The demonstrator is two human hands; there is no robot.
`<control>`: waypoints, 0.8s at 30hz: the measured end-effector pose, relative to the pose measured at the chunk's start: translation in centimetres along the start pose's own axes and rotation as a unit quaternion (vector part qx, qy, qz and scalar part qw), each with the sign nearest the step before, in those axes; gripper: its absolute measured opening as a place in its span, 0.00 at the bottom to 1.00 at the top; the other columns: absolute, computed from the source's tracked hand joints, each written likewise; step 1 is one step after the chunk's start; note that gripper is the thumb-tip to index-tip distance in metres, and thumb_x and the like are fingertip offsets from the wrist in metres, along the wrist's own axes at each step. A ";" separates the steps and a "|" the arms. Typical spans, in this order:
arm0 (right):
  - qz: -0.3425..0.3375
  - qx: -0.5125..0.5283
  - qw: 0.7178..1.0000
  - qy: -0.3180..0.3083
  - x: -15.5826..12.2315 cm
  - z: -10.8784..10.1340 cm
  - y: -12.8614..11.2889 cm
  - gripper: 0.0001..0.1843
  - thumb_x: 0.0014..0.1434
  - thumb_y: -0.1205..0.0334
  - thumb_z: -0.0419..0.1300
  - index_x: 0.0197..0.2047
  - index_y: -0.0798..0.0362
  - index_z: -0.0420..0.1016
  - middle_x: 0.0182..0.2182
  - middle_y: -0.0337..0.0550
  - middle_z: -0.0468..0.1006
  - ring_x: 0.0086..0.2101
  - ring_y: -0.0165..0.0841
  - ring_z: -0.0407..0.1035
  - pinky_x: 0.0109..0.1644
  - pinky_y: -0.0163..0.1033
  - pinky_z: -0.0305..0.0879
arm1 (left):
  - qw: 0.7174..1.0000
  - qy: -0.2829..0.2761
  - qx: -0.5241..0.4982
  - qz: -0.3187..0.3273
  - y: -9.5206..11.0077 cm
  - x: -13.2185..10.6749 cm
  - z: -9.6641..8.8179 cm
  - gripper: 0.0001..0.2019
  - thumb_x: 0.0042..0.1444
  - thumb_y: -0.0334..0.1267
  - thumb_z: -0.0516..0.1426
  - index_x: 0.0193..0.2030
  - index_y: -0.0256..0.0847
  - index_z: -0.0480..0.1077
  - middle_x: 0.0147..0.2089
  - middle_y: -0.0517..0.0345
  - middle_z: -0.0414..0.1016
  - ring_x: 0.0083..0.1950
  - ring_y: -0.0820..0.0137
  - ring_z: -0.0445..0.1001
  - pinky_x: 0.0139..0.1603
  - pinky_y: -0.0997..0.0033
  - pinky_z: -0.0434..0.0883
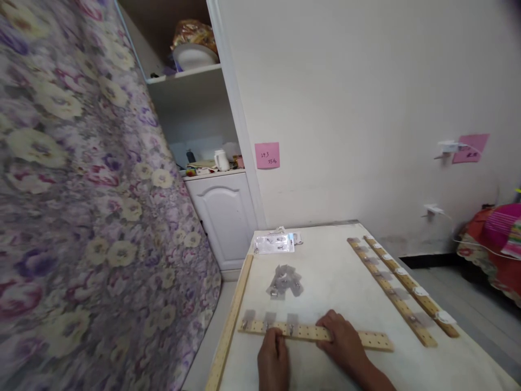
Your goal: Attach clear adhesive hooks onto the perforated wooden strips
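A light wooden strip with rows of small holes point(307, 331) lies crosswise near the table's front. Toward its left end, several small clear plastic bags point(269, 317) with metal pieces sit along it. My left hand point(274, 361) is closed at the strip's near edge, between two of these bags, its fingertips pinched together on the wood. Farther right, my right hand point(342, 342) has its fingers wrapped over the strip from above. Beyond the strip is a loose pile of similar clear bags point(287, 281) holding small metal parts.
Two finished-looking strips, one with bags point(382, 279) and one with white round pieces point(420, 291), lie along the right side. A bare wooden strip point(232, 320) runs down the left edge. Clear packaging point(274, 244) lies at the back of the white table point(329, 260). A floral curtain point(89, 190) hangs left.
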State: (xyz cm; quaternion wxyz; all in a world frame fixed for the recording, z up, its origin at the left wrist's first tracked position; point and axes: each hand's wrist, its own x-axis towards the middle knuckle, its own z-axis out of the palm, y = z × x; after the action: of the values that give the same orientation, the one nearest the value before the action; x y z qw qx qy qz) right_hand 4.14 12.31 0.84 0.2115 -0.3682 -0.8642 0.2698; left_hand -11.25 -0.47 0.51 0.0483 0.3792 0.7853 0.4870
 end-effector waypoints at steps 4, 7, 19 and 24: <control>0.000 -0.009 1.000 -0.014 0.0 -0.3 0.2 0.11 0.44 0.63 0.58 0.35 0.46 0.73 0.37 0.39 0.72 0.41 0.36 0.64 0.44 0.36 0.55 | 1.000 0.015 0.004 -0.005 0.7 0.0 -0.2 0.08 0.57 0.40 0.48 0.29 0.44 0.64 0.24 0.63 0.68 0.28 0.69 0.68 0.32 0.74 0.62; 0.001 -0.012 1.000 -0.022 0.0 -0.3 0.2 0.11 0.45 0.62 0.58 0.35 0.46 0.72 0.37 0.39 0.72 0.40 0.35 0.64 0.44 0.36 0.55 | 1.000 0.018 0.009 -0.012 0.8 0.0 -0.1 0.07 0.56 0.38 0.48 0.29 0.44 0.63 0.24 0.64 0.66 0.28 0.70 0.67 0.32 0.75 0.61; 0.027 0.147 0.989 -0.005 2.5 0.4 1.1 0.11 0.48 0.58 0.56 0.36 0.50 0.72 0.32 0.40 0.74 0.34 0.34 0.69 0.39 0.35 0.61 | 1.000 0.003 0.007 -0.026 0.4 0.4 0.1 0.09 0.56 0.41 0.46 0.28 0.44 0.62 0.22 0.64 0.65 0.26 0.70 0.66 0.30 0.76 0.62; 0.052 0.148 0.986 0.063 7.1 1.7 -0.8 0.08 0.50 0.60 0.54 0.32 0.50 0.72 0.28 0.38 0.74 0.31 0.32 0.68 0.36 0.33 0.60 | 0.998 0.037 0.024 -0.055 -1.9 0.8 1.5 0.09 0.53 0.42 0.47 0.27 0.45 0.64 0.19 0.65 0.62 0.22 0.71 0.64 0.26 0.76 0.60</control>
State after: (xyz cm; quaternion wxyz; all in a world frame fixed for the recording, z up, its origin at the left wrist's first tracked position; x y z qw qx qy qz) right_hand -1.78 16.68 1.19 0.3035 -0.3931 -0.7794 0.3819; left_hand -12.21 0.64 -1.58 0.0367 0.3180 0.8176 0.4786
